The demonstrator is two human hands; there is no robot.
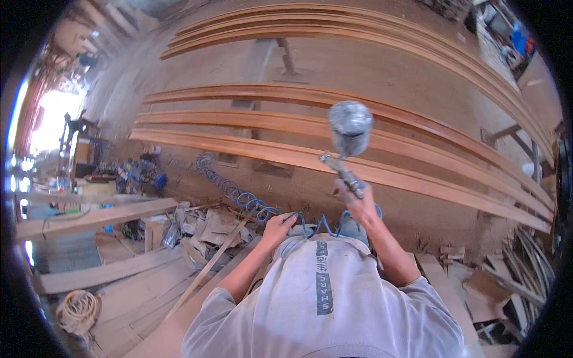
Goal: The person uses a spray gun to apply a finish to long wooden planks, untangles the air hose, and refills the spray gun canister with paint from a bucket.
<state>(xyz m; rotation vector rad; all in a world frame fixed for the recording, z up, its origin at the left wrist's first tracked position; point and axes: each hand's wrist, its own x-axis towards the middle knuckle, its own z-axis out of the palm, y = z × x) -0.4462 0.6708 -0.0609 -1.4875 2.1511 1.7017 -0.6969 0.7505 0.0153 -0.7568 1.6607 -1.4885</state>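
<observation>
My right hand (358,201) is wrapped round the handle of a metal spray gun (346,172), with a silvery, stained cup (351,122) on top. The gun is over the nearest of several long wooden mouldings (256,143), which run left to right in front of me. A coiled blue air hose (242,197) comes in from the left, crosses in front of my waist and reaches up near my right hand. Its coil passes through my left hand (278,229), whose fingers are closed round it. Where the hose joins the gun is hidden.
Farther off, another set of wooden mouldings (334,17) lies on supports. Cardboard and scrap (209,230) are heaped at my left, by planks (113,268) and a coil of pale cord (79,307). More offcuts (486,292) lie at the right. A cluttered bench (92,185) stands far left.
</observation>
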